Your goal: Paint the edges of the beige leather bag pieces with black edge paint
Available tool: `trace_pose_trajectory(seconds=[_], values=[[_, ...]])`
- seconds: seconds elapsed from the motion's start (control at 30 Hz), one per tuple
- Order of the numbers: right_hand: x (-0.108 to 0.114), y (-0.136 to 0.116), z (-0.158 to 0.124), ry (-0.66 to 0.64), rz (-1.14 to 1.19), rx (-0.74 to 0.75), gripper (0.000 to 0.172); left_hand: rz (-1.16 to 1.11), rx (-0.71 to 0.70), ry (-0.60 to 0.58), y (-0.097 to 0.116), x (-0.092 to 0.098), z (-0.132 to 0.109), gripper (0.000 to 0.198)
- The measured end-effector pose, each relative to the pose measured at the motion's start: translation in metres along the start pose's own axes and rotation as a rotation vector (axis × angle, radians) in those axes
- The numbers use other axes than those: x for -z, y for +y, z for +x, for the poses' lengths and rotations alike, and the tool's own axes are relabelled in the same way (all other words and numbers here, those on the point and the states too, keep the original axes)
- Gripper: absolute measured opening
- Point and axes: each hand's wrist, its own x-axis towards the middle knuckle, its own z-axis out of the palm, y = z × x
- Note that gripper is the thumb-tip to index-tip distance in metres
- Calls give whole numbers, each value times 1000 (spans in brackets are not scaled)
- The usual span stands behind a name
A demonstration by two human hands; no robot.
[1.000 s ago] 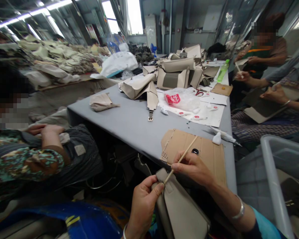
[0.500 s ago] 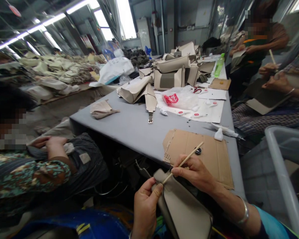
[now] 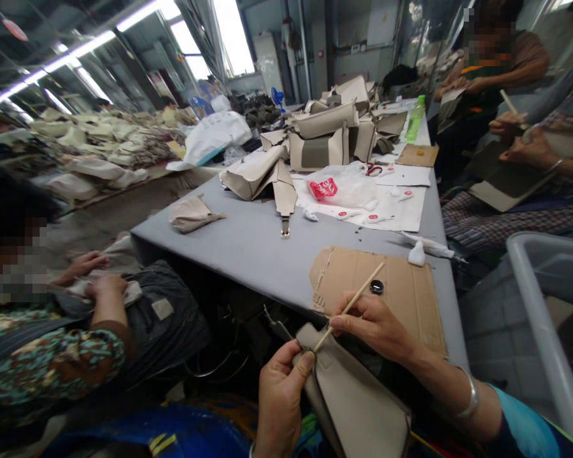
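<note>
My left hand (image 3: 282, 388) pinches the top corner of a beige bag (image 3: 363, 401) with dark edging, which hangs tilted in front of me. In my right hand (image 3: 377, 324) is a thin wooden stick (image 3: 360, 291), held between thumb and fingers. Its lower tip touches the bag's corner, close to my left thumb. Just beyond my right hand, a piece of cardboard (image 3: 405, 305) lies on the grey table, with a small black round pot (image 3: 376, 287) on it. A white squeeze bottle (image 3: 417, 253) sits at the cardboard's far edge.
The grey table (image 3: 248, 261) carries a pile of beige bags (image 3: 325, 143), a plastic bag (image 3: 348, 187), red scissors (image 3: 374, 169) and a green bottle (image 3: 415, 119). A plastic bin (image 3: 530, 280) stands at the right. One co-worker sits at left, two at right.
The view has shifted slightly. Both my hands stay at the bag's corner, the stick tip still against it. The co-worker at left has moved their hands a little apart.
</note>
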Motion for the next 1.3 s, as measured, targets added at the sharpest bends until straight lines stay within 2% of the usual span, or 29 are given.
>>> trace_pose_trajectory(seconds=[0.17, 0.3, 0.43, 0.57, 0.8, 0.93, 1.03, 1.1, 1.3], values=[[-2, 5, 7, -31, 127, -68, 25, 10, -11, 0, -1, 1, 0, 31], [1, -5, 9, -20, 160, -70, 26, 16, -10, 19, -3, 4, 0, 31], [7, -17, 8, 38, 186, -10, 22, -1, -22, 38, -2, 4, -2, 31], [8, -14, 1, 139, 227, 55, 16, -1, -34, 59, 0, 2, -1, 30], [-3, 6, -22, 245, 33, 112, 24, 19, -16, 65, -1, 6, -2, 33], [-16, 10, -34, 199, -156, 26, 19, 44, -14, 80, 2, 6, -5, 35], [-25, 10, -40, 155, -292, 6, 27, 62, -16, 107, 4, 4, -7, 37], [-31, 10, -42, 145, -304, -1, 30, 66, -20, 122, 5, 3, -8, 39], [-39, 6, -45, 127, -345, 9, 23, 108, -32, 141, 1, 5, -10, 38]])
